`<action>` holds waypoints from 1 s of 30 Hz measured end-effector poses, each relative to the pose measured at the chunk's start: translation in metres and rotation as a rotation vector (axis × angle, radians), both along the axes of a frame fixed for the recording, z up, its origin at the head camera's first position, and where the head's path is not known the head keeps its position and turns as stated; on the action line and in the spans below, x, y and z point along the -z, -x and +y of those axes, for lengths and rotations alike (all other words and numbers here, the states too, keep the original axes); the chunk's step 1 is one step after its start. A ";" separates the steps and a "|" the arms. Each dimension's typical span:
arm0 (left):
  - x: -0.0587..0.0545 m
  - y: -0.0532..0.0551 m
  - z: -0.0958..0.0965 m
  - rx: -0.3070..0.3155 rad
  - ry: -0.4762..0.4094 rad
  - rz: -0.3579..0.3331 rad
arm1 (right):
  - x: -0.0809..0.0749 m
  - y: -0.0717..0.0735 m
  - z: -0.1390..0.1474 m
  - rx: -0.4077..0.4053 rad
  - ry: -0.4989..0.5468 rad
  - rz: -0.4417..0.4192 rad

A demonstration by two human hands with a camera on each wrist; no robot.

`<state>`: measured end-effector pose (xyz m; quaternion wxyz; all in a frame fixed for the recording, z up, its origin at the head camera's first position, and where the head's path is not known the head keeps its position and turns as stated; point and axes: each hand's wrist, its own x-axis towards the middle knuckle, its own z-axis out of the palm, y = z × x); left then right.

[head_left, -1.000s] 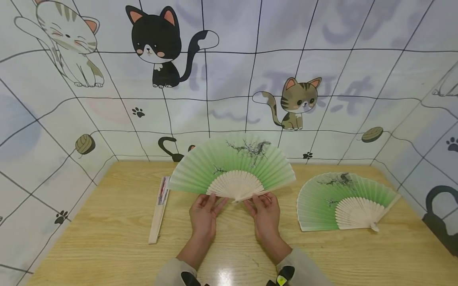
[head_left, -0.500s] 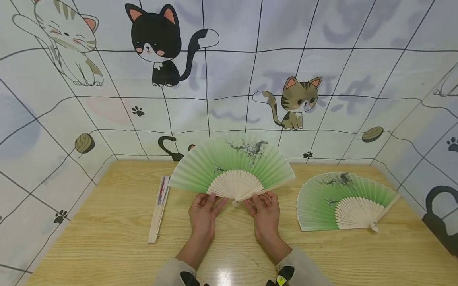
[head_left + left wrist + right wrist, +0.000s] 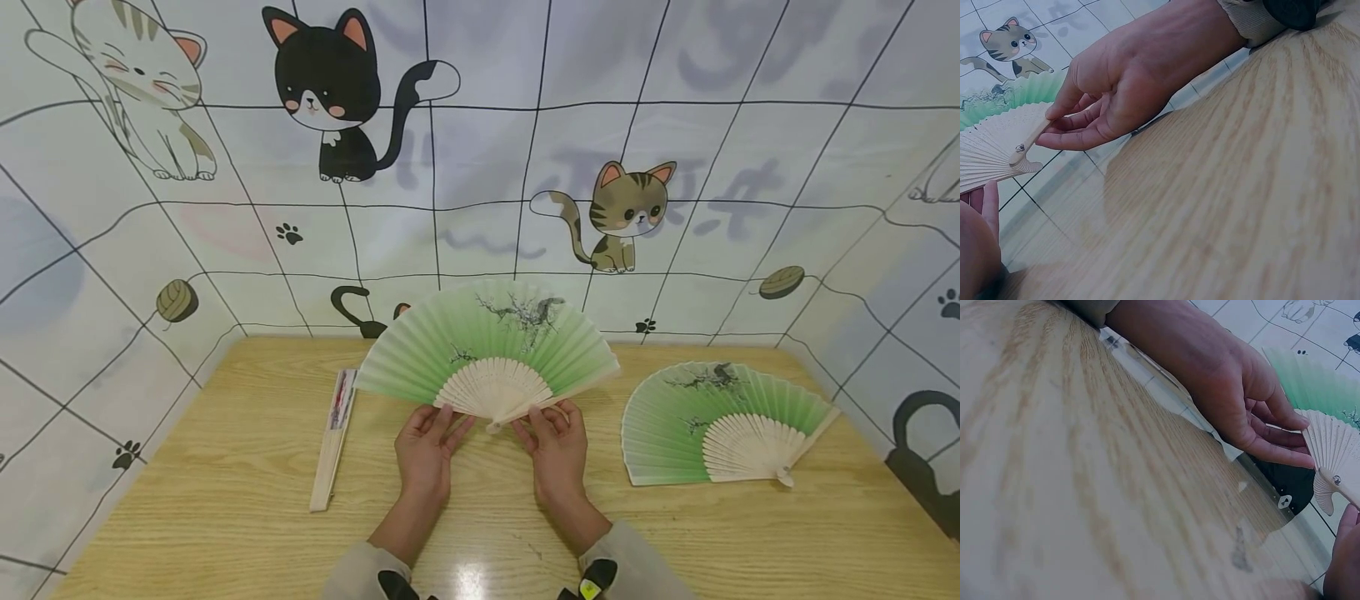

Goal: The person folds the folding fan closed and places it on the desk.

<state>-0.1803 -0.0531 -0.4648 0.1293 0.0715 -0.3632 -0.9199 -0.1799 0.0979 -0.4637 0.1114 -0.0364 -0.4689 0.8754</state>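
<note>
So the thing that matters here is how the spread green folding fan (image 3: 491, 346) sits between the two hands. It's straight out on the far side of both, spread wide left to right, tilted up so the leaf covers a bit of the back wall. Left hand (image 3: 423, 462) has its grip pinched on the left outer stick, right hand (image 3: 560, 458) has its grip pinched on the right one, thumbs on the near side. The pivot (image 3: 494, 427) points back toward the person, pretty much midway, so neither hand is really nearer. Can't tell if it touches the tabletop (image 3: 247, 467). A second green fan (image 3: 750, 442) lies spread off to the right, closer to the right hand, and a folded fan (image 3: 330, 458) lies left.
</note>
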 end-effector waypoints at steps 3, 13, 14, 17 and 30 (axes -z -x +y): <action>0.000 0.000 0.000 0.001 0.005 -0.007 | 0.001 0.000 0.000 0.002 0.001 0.002; -0.001 0.000 -0.001 -0.005 0.013 -0.019 | 0.000 -0.001 -0.001 0.009 -0.017 -0.001; -0.001 0.000 -0.001 -0.004 0.015 -0.017 | 0.000 -0.001 -0.001 0.011 -0.020 -0.002; -0.001 0.000 -0.001 -0.001 0.018 -0.007 | -0.001 0.000 -0.001 0.017 -0.027 -0.003; 0.000 0.001 -0.001 -0.007 -0.018 -0.007 | 0.002 0.000 0.000 0.016 -0.043 0.009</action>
